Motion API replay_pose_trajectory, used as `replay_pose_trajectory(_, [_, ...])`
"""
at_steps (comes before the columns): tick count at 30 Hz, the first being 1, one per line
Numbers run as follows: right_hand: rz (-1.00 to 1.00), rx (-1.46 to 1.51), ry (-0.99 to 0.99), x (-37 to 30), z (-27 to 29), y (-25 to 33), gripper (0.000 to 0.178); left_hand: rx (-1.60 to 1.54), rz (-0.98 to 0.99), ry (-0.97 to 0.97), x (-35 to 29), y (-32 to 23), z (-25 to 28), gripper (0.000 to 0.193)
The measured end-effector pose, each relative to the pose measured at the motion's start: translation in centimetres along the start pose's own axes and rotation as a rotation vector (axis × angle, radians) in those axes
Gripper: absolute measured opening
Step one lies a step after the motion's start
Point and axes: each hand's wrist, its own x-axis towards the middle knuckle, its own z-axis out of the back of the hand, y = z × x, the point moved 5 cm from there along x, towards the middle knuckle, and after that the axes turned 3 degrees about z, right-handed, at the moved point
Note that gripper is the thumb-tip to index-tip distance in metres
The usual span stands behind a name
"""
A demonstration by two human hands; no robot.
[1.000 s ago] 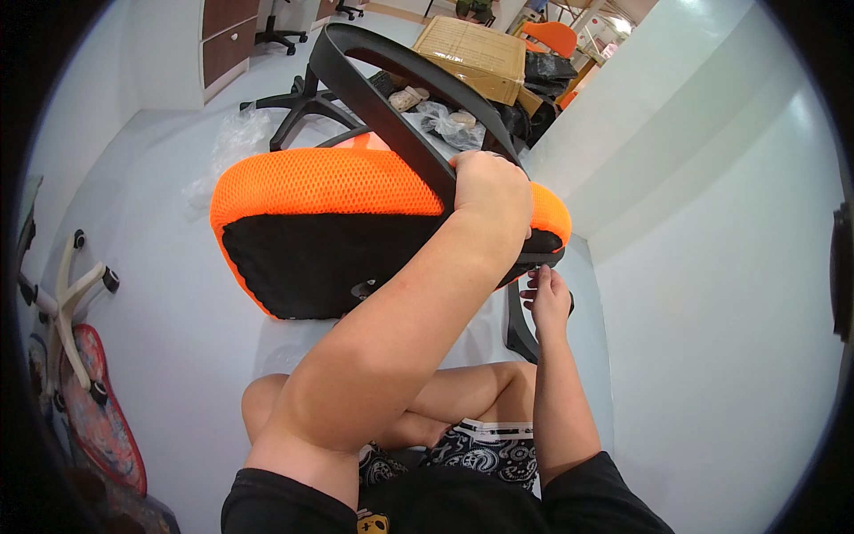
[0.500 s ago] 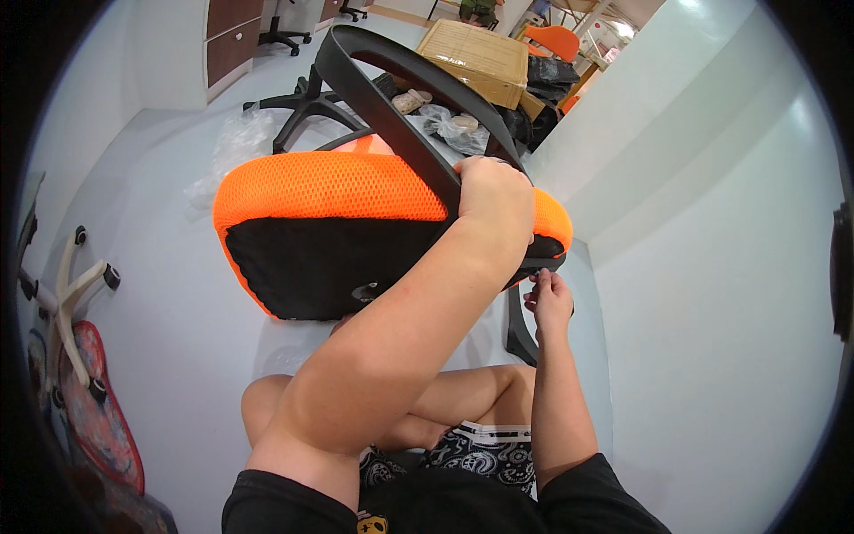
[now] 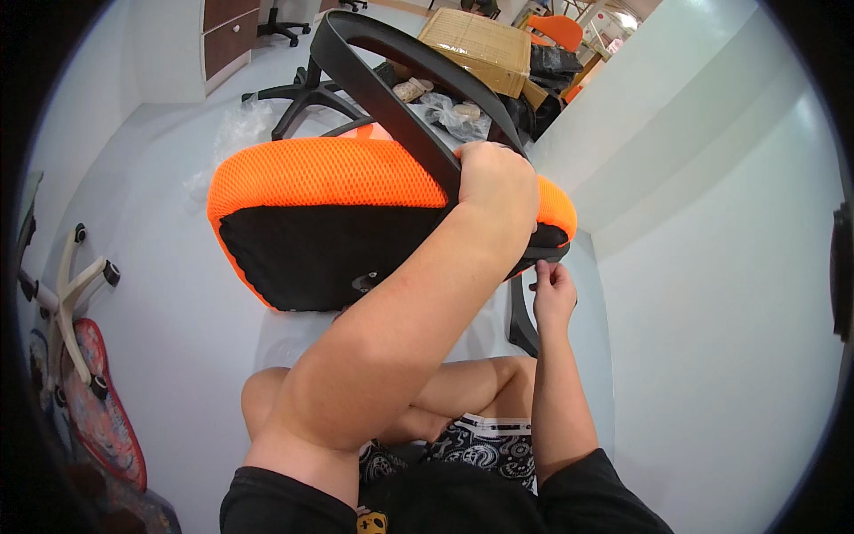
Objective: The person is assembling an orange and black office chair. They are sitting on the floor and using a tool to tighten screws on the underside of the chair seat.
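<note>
An orange mesh chair seat [image 3: 325,173] with a black underside [image 3: 329,254] is tilted up on its edge in front of me. A black looped armrest [image 3: 382,107] rises over it. Reaching across from the lower left, my left hand [image 3: 498,182] is closed around the armrest by the seat's right part. My right hand [image 3: 554,294] has its fingertips pinched together just under the armrest's flat end at the seat's lower right corner. Whatever is between those fingers is too small or hidden to make out. Another black curved piece [image 3: 522,325] stands below the seat, behind the right hand.
A black chair base [image 3: 302,102] and a taped cardboard box [image 3: 476,49] are behind the seat, with plastic-wrapped parts [image 3: 454,116] between. A white wheeled base [image 3: 67,307] and a patterned red-edged mat [image 3: 102,405] lie at left. A white wall [image 3: 712,294] borders the right side.
The seat and armrest have shifted slightly upward in view, with my left hand still on the armrest. My right hand stays pinched beneath the armrest end, slightly turned.
</note>
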Motion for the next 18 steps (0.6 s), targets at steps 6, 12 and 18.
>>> replay_pose_trajectory(6, [0.085, -0.116, -0.116, -0.2, 0.5, -0.3, 0.027, -0.006, -0.002, 0.040, 0.2, 0.0, -0.1, 0.056])
replay_pose_trajectory(12, [0.237, -0.197, -0.109, 0.0, 0.3, 0.2, 0.031, 0.000, -0.018, 0.057, 0.1, 0.1, 0.1, 0.057])
replay_pose_trajectory(18, [-0.015, 0.089, -0.140, -0.1, 0.0, -1.0, 0.023, -0.002, -0.003, 0.022, 0.1, 0.0, -0.1, 0.056])
